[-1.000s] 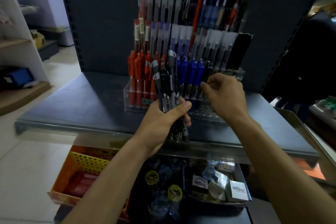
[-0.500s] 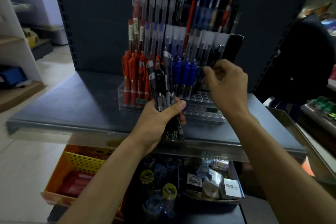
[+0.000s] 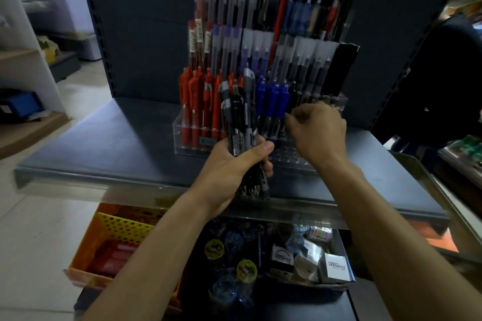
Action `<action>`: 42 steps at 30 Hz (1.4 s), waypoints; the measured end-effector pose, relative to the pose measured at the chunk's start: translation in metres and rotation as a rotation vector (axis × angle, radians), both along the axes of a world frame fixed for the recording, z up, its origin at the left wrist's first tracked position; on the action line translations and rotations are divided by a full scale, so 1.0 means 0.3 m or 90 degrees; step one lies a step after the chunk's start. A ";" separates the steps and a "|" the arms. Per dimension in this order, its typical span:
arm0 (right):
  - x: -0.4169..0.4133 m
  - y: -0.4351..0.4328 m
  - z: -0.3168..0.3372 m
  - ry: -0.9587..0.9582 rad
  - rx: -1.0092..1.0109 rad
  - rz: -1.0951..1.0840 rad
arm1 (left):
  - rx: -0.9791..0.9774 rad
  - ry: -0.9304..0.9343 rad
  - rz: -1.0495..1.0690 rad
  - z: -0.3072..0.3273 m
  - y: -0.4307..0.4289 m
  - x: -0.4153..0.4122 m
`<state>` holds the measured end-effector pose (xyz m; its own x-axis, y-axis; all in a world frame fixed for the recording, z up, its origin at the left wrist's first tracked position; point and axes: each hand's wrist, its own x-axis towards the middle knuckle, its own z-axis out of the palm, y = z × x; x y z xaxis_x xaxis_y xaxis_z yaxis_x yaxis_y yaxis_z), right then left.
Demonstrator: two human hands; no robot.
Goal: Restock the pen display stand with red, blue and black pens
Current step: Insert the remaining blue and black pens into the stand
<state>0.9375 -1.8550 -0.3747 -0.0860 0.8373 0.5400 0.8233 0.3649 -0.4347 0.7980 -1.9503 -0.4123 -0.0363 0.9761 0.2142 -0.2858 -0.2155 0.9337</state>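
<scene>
At centre frame, left hand (image 3: 236, 164) clenched around a bundle of black pens (image 3: 240, 122) — held upright, tips protruding below the fist, clips rising in front of the stand's lowest tier. Thumb pressed across the barrels. Just to the right, right hand (image 3: 317, 133) curled at the front row of the pen display stand (image 3: 182, 133), fingertips (image 3: 290, 116) pinched beside a single black pen (image 3: 293, 98) next to the blue pens (image 3: 273, 96); could not tell whether that pen was actually gripped, contact hidden by the knuckles. Both hands close together, not touching.

Outward from the hands: clear acrylic stand seated on a dark grey shelf (image 3: 104, 143), tiers stepping upward toward the back panel. Red pens (image 3: 198, 96) filled the left of the lowest tier, blue pens stood right of centre, empty holes visible in the base under the right wrist. Higher tiers held capped pens in frosted sleeves, colours mixed and partly blurred.

Below the shelf edge — an orange perforated basket (image 3: 125, 227) at left, and a tray of packaged goods with a white box marked "VERSATILE" (image 3: 336, 267) at right. Pale tiled floor (image 3: 34, 229) on the left.
</scene>
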 end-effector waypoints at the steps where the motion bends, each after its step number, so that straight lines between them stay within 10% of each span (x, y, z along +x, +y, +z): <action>1: 0.003 -0.003 -0.004 0.009 -0.016 0.016 | -0.001 -0.001 -0.009 0.003 -0.002 0.001; 9: 0.011 -0.172 -0.022 0.343 -0.029 0.185 | -0.015 0.005 -0.049 0.012 -0.025 0.028; 13: 0.031 -0.224 0.012 0.322 -0.193 0.386 | -0.013 0.069 -0.062 0.009 -0.034 0.032; 28: 0.057 -0.194 0.000 0.230 -0.198 0.325 | 0.018 0.160 -0.044 0.002 -0.024 0.040; 42: 0.044 -0.213 -0.007 0.403 -0.263 0.339 | 0.005 0.105 -0.010 -0.002 -0.018 0.039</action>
<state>0.9507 -1.9189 -0.3767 -0.3061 0.9084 0.2848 0.1550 0.3427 -0.9266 0.8097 -1.9556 -0.4129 0.0149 0.9747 0.2232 -0.1315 -0.2193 0.9668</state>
